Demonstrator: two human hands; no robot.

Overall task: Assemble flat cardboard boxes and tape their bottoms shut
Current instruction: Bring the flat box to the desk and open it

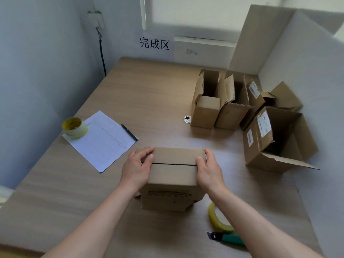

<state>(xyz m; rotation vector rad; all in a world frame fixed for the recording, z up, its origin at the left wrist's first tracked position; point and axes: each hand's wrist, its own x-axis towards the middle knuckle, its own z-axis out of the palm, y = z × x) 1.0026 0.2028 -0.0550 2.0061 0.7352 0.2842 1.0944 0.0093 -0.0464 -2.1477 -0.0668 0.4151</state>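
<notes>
A small brown cardboard box [173,175] stands on the wooden table [141,97] in front of me, its two upward flaps folded shut with a thin seam between them. My left hand [138,164] grips the box's left edge, thumb on the flaps. My right hand [209,167] holds the right edge the same way. A yellow tape roll [216,218] lies near my right forearm, partly hidden by it. Just below it lies a green utility knife [226,238]. A second, thicker tape roll [75,127] rests at the left.
A sheet of paper [104,140] with a black pen [129,132] lies at the left. Several assembled open boxes [206,108] stand at the right, one larger [268,146]. A big cardboard sheet [260,40] leans on the back wall. A cable hole [187,118] is mid-table.
</notes>
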